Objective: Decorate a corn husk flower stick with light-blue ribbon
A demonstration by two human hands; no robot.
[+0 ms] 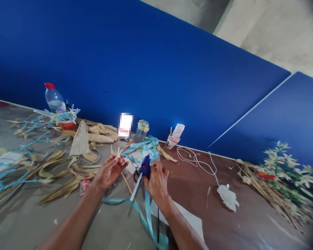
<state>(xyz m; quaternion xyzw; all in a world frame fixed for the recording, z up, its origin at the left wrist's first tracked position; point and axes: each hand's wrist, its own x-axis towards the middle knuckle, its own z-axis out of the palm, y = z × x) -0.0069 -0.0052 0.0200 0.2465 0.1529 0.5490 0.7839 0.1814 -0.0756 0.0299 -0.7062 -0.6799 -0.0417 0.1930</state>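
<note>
My left hand (111, 172) is closed in a pinch on a small pale flower (118, 151) that looks made of corn husk strips. To its right, my right hand (158, 180) is closed on a dark blue glue gun (145, 167); the fingers partly hide its handle. A whitish glue stick (136, 187) sticks out from the gun's back end toward me. Light blue ribbon (152, 146) lies heaped behind the gun, and another length of it runs loose below my hands. A thin wooden stick (126, 183) rests on the table between the hands.
Dried husks (59, 189) and light blue twisted stems (28, 149) spread over the left. Along the blue partition (146, 62) stand a bottle (53, 99), a glass jar (141, 132) and a paper cup (171, 141). A white cable (198, 161) and white flowers (289, 165) lie rightward.
</note>
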